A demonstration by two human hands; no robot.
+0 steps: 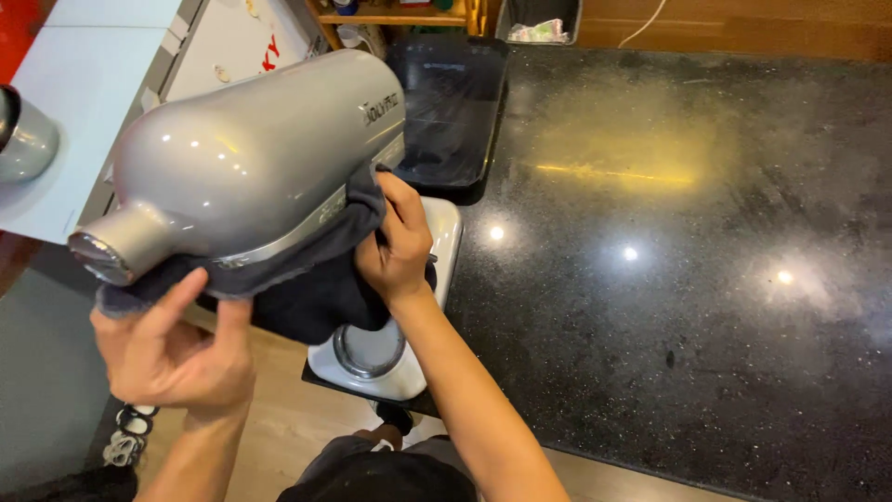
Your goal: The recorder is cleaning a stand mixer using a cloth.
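A grey stand mixer head [251, 158] is tilted up over its white base [381, 358] at the near edge of a black stone counter [669, 279]. A dark cloth [321, 288] hangs under the head and wraps its lower side. My right hand [400, 246] presses the cloth against the underside of the head. My left hand [172, 349] grips the cloth's left end below the chrome hub [98, 258] at the front of the head.
A black tray [451, 112] lies on the counter behind the mixer. A white cabinet top [93, 102] with a metal pot [23, 139] stands at the left. Wooden floor and sandals [130, 437] show below. Shelving sits at the back.
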